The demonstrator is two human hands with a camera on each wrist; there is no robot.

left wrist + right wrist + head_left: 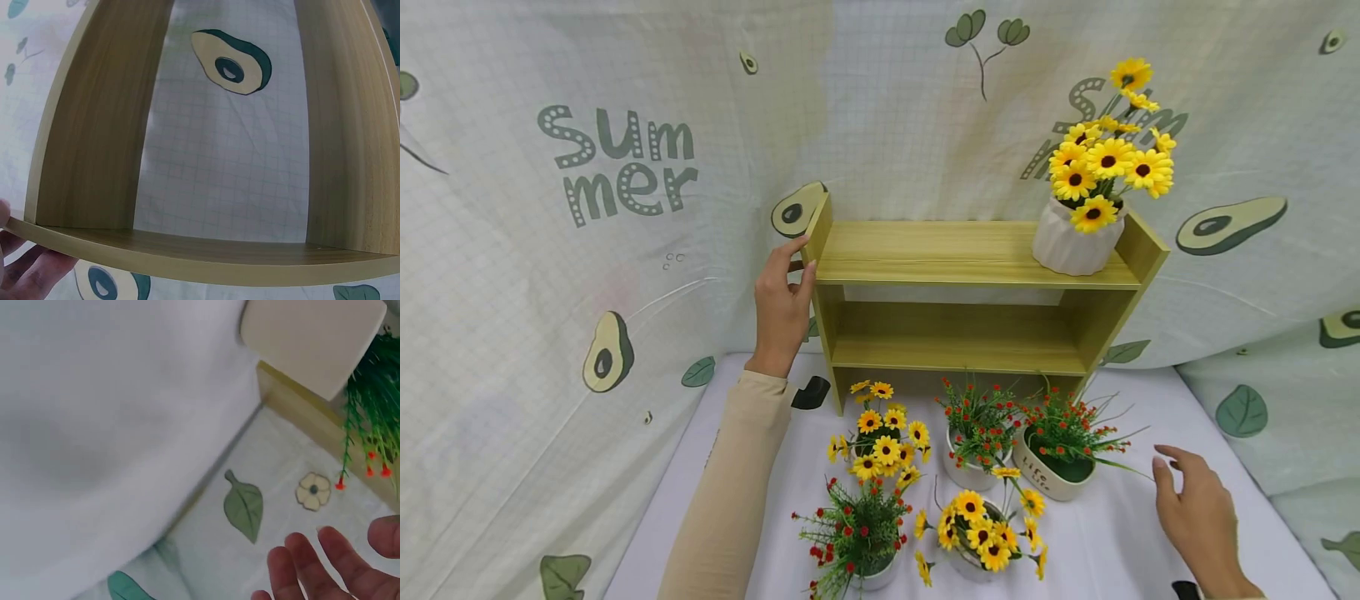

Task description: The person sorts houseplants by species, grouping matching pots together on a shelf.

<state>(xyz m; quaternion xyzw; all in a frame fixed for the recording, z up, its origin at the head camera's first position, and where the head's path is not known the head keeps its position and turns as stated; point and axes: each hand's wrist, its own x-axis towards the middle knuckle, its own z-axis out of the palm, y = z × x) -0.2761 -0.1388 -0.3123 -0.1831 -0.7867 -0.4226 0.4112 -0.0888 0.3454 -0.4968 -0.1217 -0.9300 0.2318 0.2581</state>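
Note:
A two-tier wooden shelf (932, 250) stands at the back of the table. My left hand (782, 304) grips the upper end of its left side panel; in the left wrist view, fingers (44, 272) curl around the panel's edge. On the top board, at the right end, sits a white ribbed pot with yellow daisy-like flowers (1108, 158). My right hand (1198, 512) hovers over the right of the table with fingers relaxed and nothing held. Nearest to it is a cream oval planter marked "Life" (1048, 479), with red-flowered greenery.
In front of the shelf stand several more pots: yellow flowers (883, 446) at its left foot, a red-flowered plant (977, 425) in the middle, another red-flowered plant (861, 533) at the front left, and more yellow flowers (981, 533) at the front. A printed cloth (625, 275) hangs behind.

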